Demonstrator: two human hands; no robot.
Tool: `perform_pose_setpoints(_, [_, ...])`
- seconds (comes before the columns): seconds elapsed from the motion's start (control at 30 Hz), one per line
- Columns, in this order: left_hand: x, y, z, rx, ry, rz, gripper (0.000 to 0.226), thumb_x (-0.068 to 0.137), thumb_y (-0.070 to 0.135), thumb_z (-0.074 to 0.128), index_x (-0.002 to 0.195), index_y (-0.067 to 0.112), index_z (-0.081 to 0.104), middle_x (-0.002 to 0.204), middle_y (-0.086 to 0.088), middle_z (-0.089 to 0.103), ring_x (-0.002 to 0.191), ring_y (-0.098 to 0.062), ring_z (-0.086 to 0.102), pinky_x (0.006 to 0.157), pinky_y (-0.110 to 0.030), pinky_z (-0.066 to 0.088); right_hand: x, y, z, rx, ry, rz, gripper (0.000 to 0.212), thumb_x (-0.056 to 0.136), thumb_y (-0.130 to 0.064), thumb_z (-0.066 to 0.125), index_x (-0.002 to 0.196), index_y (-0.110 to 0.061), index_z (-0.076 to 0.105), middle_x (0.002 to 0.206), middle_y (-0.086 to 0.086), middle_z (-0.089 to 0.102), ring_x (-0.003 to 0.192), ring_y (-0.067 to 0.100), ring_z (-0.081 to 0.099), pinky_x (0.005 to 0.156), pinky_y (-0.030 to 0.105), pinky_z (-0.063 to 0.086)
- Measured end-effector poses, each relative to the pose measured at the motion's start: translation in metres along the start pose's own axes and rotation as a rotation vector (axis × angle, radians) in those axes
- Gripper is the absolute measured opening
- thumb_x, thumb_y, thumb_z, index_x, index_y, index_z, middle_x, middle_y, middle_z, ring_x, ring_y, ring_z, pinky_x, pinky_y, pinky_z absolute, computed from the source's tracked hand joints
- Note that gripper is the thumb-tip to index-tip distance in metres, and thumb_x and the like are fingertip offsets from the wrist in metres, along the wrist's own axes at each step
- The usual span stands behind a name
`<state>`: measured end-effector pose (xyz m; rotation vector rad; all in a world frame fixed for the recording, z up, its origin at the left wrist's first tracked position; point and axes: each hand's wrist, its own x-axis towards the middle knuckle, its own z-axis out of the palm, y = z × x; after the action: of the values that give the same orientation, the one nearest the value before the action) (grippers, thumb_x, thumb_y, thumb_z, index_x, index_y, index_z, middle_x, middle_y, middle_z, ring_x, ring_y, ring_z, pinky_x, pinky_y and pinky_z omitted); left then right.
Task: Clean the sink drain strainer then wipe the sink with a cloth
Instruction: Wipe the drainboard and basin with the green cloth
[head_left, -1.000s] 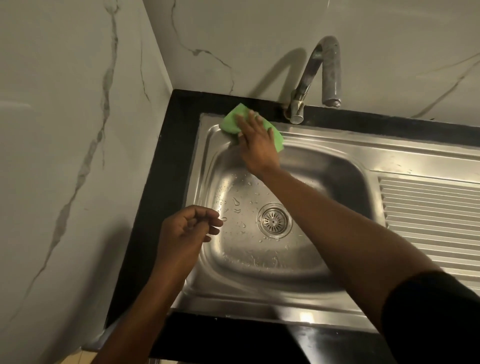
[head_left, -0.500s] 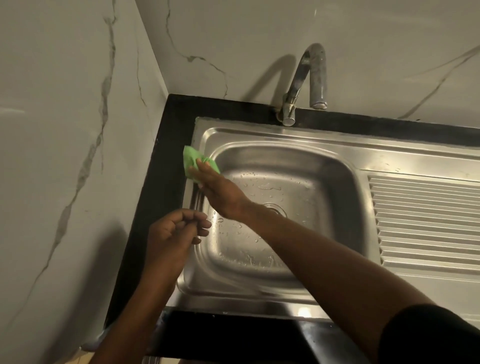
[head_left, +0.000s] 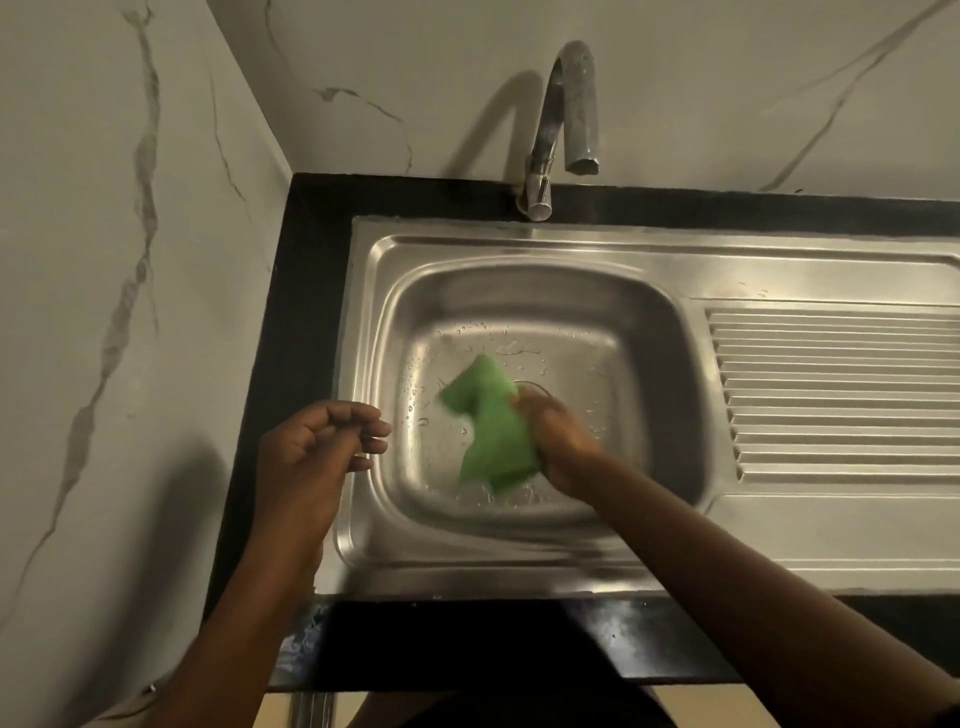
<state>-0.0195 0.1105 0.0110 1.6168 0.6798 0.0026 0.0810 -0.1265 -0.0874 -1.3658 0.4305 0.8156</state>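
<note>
My right hand (head_left: 558, 441) grips a green cloth (head_left: 488, 426) down in the bowl of the steel sink (head_left: 519, 249), on its wet bottom. Hand and cloth are blurred by motion. They cover most of the drain strainer; only a thin arc of its rim (head_left: 535, 385) shows behind the hand. My left hand (head_left: 317, 447) hovers over the sink's left rim with its fingers loosely curled and nothing in them.
A chrome tap (head_left: 566, 119) stands at the back of the sink. A ribbed draining board (head_left: 841, 395) lies to the right. A black counter (head_left: 311, 249) frames the sink, with marble walls behind and to the left.
My right hand has carried the cloth from the sink's back rim to its left rim and then down onto the bowl's bottom over the drain. My left hand has barely moved.
</note>
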Motion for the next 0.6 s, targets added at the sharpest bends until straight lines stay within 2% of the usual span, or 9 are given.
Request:
perform_pose_setpoints(0.13, [-0.002, -0.007, -0.004, 0.009, 0.018, -0.007, 0.034, 0.097, -0.006, 0.053, 0.096, 0.016, 0.079, 0.091, -0.005, 0.082, 0.087, -0.027, 0.078, 0.077, -0.034, 0.060, 0.058, -0.026, 0.028, 0.238, 0.187, -0.052, 0.039, 0.108, -0.019, 0.049, 0.146, -0.009, 0.051, 0.108, 0.014, 0.057, 0.099, 0.035, 0.059, 0.082, 0.047, 0.054])
perform_pose_setpoints(0.23, [-0.003, -0.014, -0.008, -0.004, 0.034, -0.005, 0.035, 0.094, -0.007, 0.053, 0.094, 0.016, 0.079, 0.090, -0.007, 0.082, 0.084, -0.025, 0.077, 0.078, -0.037, 0.060, 0.080, -0.040, 0.088, 0.091, 0.122, -0.020, 0.043, 0.108, -0.018, 0.048, 0.151, -0.021, 0.051, 0.085, 0.002, 0.054, 0.074, 0.024, 0.055, 0.061, 0.036, 0.049])
perform_pose_setpoints(0.27, [-0.003, -0.016, -0.009, -0.010, 0.041, -0.002, 0.035, 0.092, -0.006, 0.054, 0.093, 0.018, 0.080, 0.090, -0.008, 0.082, 0.085, -0.025, 0.077, 0.079, -0.038, 0.060, 0.083, -0.044, 0.112, 0.067, 0.063, 0.001, 0.046, 0.108, -0.022, 0.047, 0.154, -0.025, 0.046, 0.090, 0.003, 0.058, 0.081, 0.026, 0.060, 0.067, 0.038, 0.053])
perform_pose_setpoints(0.3, [-0.003, -0.017, -0.011, -0.013, 0.047, 0.005, 0.034, 0.090, -0.001, 0.054, 0.092, 0.020, 0.080, 0.090, -0.008, 0.082, 0.085, -0.025, 0.077, 0.080, -0.039, 0.060, 0.085, -0.047, 0.136, 0.042, 0.009, 0.004, 0.052, 0.109, -0.028, 0.047, 0.160, -0.028, 0.035, 0.109, 0.008, 0.062, 0.103, 0.031, 0.062, 0.085, 0.045, 0.056])
perform_pose_setpoints(0.33, [-0.003, -0.018, -0.013, -0.014, 0.053, 0.010, 0.032, 0.088, 0.004, 0.055, 0.091, 0.022, 0.081, 0.090, -0.007, 0.082, 0.086, -0.026, 0.078, 0.079, -0.037, 0.061, 0.086, -0.048, 0.156, 0.014, -0.028, -0.005, 0.063, 0.109, -0.038, 0.045, 0.165, -0.031, 0.017, 0.139, 0.011, 0.054, 0.130, 0.035, 0.054, 0.107, 0.053, 0.048])
perform_pose_setpoints(0.37, [-0.004, -0.018, -0.015, -0.014, 0.058, 0.015, 0.031, 0.085, 0.009, 0.055, 0.090, 0.024, 0.081, 0.091, -0.006, 0.082, 0.087, -0.025, 0.079, 0.077, -0.033, 0.062, 0.083, -0.050, 0.172, -0.019, -0.044, -0.020, 0.075, 0.108, -0.050, 0.043, 0.166, -0.031, -0.001, 0.165, 0.009, 0.032, 0.150, 0.034, 0.035, 0.121, 0.057, 0.033])
perform_pose_setpoints(0.4, [-0.005, -0.017, -0.016, -0.015, 0.065, 0.020, 0.030, 0.084, 0.012, 0.055, 0.090, 0.025, 0.081, 0.091, -0.004, 0.082, 0.087, -0.024, 0.079, 0.074, -0.028, 0.062, 0.079, -0.051, 0.182, -0.054, -0.039, -0.041, 0.085, 0.105, -0.060, 0.040, 0.164, -0.030, -0.013, 0.174, 0.005, 0.009, 0.159, 0.032, 0.018, 0.126, 0.058, 0.021])
perform_pose_setpoints(0.47, [-0.007, -0.017, -0.017, -0.023, 0.068, 0.019, 0.029, 0.084, 0.014, 0.055, 0.092, 0.024, 0.081, 0.091, -0.004, 0.082, 0.087, -0.023, 0.080, 0.072, -0.024, 0.062, 0.070, -0.047, 0.184, -0.118, -0.033, -0.060, 0.094, 0.102, -0.070, 0.037, 0.163, -0.028, -0.021, 0.175, 0.003, -0.006, 0.161, 0.030, 0.006, 0.129, 0.055, 0.013])
perform_pose_setpoints(0.6, [-0.005, -0.015, -0.015, -0.043, 0.075, -0.003, 0.029, 0.084, 0.010, 0.056, 0.094, 0.021, 0.081, 0.092, -0.007, 0.082, 0.090, -0.027, 0.079, 0.080, -0.036, 0.060, 0.040, -0.017, 0.163, -0.261, -0.175, 0.056, 0.107, 0.094, -0.077, 0.043, 0.166, -0.018, -0.010, 0.174, 0.010, 0.014, 0.157, 0.031, 0.024, 0.125, 0.047, 0.022])
